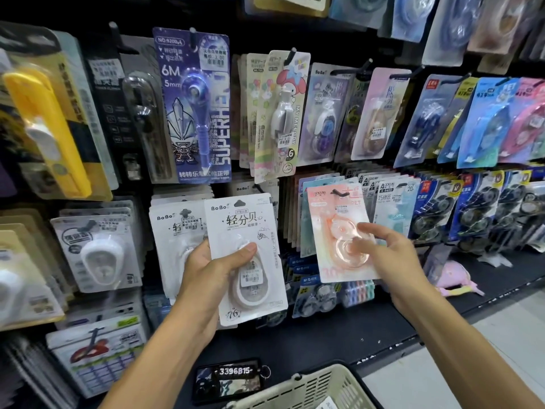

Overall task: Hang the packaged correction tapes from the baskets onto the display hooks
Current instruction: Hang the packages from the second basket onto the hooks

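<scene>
Beige basket [312,388] is sitting lowest in the head view, below and between both forearms. Left hand [212,270] is gripping a white BoBo correction tape pack [246,255], thumb lying across its blister, in front of the hanging white packs. Right hand [389,252], fingers loosely spread, is touching the blister of a pink correction tape pack [339,231] hanging on a black display hook [339,192] just above it.

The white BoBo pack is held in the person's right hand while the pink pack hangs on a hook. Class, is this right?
Not quite. The head view shows the white BoBo pack held in the left hand, while the pink pack hangs on a hook.
</scene>
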The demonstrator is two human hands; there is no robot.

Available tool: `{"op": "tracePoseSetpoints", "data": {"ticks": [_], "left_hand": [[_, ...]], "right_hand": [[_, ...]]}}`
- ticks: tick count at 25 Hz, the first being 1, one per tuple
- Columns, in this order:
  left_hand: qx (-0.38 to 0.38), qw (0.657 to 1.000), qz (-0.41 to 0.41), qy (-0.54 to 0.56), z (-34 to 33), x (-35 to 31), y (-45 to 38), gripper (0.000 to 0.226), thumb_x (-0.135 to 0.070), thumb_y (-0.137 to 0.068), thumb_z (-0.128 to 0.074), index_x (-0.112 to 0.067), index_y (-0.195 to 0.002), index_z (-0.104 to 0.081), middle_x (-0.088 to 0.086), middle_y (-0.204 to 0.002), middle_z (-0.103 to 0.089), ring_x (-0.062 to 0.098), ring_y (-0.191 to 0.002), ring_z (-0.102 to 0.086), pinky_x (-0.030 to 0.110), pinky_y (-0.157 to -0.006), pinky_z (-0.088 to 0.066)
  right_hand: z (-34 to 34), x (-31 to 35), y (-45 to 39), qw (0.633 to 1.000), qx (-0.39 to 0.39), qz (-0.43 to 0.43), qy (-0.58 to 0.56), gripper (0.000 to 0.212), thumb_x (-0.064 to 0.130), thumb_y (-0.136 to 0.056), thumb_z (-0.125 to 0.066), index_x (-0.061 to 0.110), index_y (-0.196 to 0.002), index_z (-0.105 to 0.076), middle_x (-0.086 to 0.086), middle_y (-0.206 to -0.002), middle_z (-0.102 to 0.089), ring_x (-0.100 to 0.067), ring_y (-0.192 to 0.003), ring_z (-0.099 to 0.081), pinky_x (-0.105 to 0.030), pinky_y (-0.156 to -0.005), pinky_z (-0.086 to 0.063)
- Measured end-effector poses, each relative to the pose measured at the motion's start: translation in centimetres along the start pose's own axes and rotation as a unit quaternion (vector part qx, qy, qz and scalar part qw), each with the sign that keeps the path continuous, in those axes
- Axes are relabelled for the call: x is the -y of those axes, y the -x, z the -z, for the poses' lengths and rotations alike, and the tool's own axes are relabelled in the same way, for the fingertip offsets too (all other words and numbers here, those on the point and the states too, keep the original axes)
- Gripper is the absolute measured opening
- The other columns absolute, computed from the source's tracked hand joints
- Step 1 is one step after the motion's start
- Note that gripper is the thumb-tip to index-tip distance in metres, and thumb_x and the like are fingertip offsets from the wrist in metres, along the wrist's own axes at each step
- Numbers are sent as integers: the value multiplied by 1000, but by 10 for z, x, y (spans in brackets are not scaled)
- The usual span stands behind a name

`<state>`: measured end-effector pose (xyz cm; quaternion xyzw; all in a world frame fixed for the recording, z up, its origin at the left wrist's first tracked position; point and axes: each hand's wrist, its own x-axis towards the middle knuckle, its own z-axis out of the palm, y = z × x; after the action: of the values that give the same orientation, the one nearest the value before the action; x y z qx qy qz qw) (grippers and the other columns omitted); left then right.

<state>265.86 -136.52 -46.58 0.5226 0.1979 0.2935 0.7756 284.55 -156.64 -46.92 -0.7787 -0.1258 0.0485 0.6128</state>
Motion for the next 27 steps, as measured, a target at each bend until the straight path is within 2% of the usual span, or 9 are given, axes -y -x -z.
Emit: {"op": "tracePoseSetpoints", "data": {"ticks": [3,7,10,13,15,19,22,25,27], "left_hand": [[-3,1000,7,3,-1,3,-1,33,-2,-87,-69,-16,-117,-71,4,-109,-80,26,-99,-77,39,-83,-59],[43,999,0,-8,-11,5,2,32,-2,-91,-67,-21,-116,-69,1,-107,-81,20,-96,-78,32,-73,-62],[-20,978,-92,-184,-8,4,4,17,-14,-94,-70,-28,-105,-68,-9,-106,-78,11,-98,-73,26,-80,-55],[-139,790,-254,-541,14,0,2,31,-28,-94,-66,-28,-126,-63,-13,-137,-58,14,-131,-44,37,-109,-34],[-130,736,-249,-616,23,-1,-1,43,-30,-94,-63,-25,-137,-59,-5,-158,-42,19,-146,-25,44,-119,-18],[-88,708,-220,-665,26,2,-1,54,-37,-97,-55,-30,-150,-46,-4,-172,-15,16,-156,0,43,-124,-3],[-75,686,-210,-692,30,5,-2,58,-40,-97,-52,-32,-153,-39,-4,-173,-4,16,-157,9,43,-125,1],[-63,657,-196,-725,36,8,-2,63,-41,-97,-50,-33,-156,-32,-5,-173,8,17,-157,19,46,-126,5],[-54,646,-197,-735,39,9,-3,65,-41,-96,-51,-33,-157,-31,-4,-173,13,19,-157,22,48,-126,7]], "right_hand": [[-15,2,20,969,-14,132,206,58,36,-91,-68,30,-144,-46,2,-158,-34,-21,-141,-40,-49,-114,-36],[-62,6,70,950,285,105,-72,54,38,-78,-81,49,-121,-50,4,-127,-68,-19,-102,-72,-38,-86,-59],[-80,11,74,956,219,81,-180,42,12,-88,-76,34,-118,-58,-2,-114,-75,-25,-99,-74,-38,-80,-62],[-70,8,69,972,132,84,-173,32,14,-92,-71,37,-114,-67,6,-121,-72,-13,-109,-69,-30,-85,-59],[-66,7,69,980,99,90,-146,27,23,-93,-70,45,-108,-70,15,-124,-69,0,-114,-63,-22,-90,-54],[-89,14,52,986,112,117,-27,25,35,-98,-63,51,-117,-60,28,-131,-55,1,-125,-49,-20,-98,-41],[-113,26,25,978,110,157,81,42,26,-103,-56,30,-144,-49,6,-146,-48,-5,-127,-43,-17,-99,-28],[-128,31,5,968,142,131,162,52,17,-102,-56,25,-152,-41,-4,-151,-43,-20,-120,-52,-13,-85,-40],[-127,22,11,964,53,169,198,43,18,-100,-55,27,-142,-52,3,-142,-53,-18,-115,-58,-25,-88,-48]]}}
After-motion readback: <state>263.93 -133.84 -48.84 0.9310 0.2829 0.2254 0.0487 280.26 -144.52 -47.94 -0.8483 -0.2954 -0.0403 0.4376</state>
